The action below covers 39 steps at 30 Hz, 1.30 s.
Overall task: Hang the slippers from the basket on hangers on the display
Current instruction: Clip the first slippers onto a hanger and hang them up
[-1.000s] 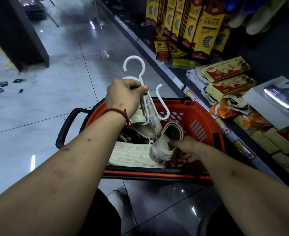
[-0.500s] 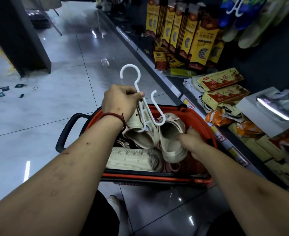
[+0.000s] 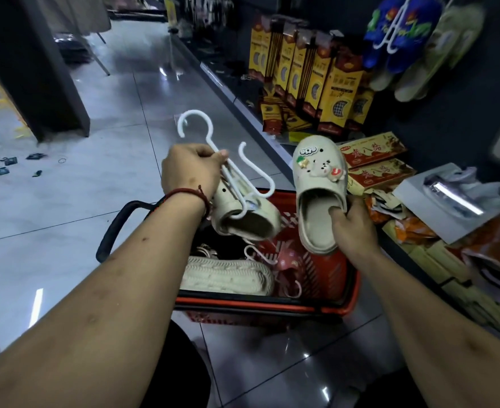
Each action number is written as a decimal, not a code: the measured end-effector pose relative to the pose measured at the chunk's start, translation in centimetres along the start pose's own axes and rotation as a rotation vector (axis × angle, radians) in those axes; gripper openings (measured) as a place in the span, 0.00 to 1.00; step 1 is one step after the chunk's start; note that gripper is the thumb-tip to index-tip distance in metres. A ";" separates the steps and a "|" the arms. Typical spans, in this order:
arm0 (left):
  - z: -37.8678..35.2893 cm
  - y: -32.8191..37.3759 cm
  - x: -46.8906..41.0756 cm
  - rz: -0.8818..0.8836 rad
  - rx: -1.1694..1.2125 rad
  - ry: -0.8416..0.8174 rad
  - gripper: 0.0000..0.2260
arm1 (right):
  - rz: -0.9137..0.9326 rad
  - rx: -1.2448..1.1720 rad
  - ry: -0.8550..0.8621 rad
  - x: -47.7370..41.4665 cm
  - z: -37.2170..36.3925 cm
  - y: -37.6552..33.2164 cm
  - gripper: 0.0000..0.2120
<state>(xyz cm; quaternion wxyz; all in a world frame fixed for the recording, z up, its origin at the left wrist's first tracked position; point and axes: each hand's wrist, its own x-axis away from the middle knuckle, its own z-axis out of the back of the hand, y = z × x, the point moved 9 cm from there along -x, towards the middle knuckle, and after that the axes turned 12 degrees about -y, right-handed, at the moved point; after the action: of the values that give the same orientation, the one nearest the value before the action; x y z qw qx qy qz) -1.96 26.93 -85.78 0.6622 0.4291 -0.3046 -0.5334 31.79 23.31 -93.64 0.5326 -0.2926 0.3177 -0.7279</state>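
My left hand (image 3: pixel 191 169) grips the stem of a white plastic hanger (image 3: pixel 213 151), held above the red basket (image 3: pixel 325 307). One cream slipper (image 3: pixel 242 222) hangs on the hanger's left arm, opening toward me. My right hand (image 3: pixel 351 222) holds the matching cream slipper (image 3: pixel 319 187) by its heel, thumb inside, toe up; small charms sit on its toe. It is lifted clear of the basket, to the right of the hanger's free arm. Another cream slipper (image 3: pixel 228 275) lies sole up in the basket.
Pink hangers (image 3: pixel 287 260) lie in the basket, whose black handle (image 3: pixel 116 228) points left. Shelves on the right carry yellow insole packs (image 3: pixel 316 81) and boxes (image 3: pixel 372 151). Blue slippers (image 3: pixel 398 33) and green slippers (image 3: pixel 437 51) hang on the display above. Grey tiled floor lies to the left.
My right hand has lifted the second cream slipper out of the basket and turned it toe up beside the hanger. My left hand raised the hanger with its slipper slightly.
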 end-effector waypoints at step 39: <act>-4.3 2.1 1.4 -0.006 -0.102 -0.180 0.09 | 0.338 0.236 -0.110 1.2 -1.4 -4.4 0.19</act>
<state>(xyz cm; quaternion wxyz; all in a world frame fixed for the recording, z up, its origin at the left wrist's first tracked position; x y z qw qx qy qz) 3.07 26.81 -85.88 0.6514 0.3462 -0.3343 -0.5866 27.81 23.42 -91.02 0.6942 -0.2103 0.2454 -0.6432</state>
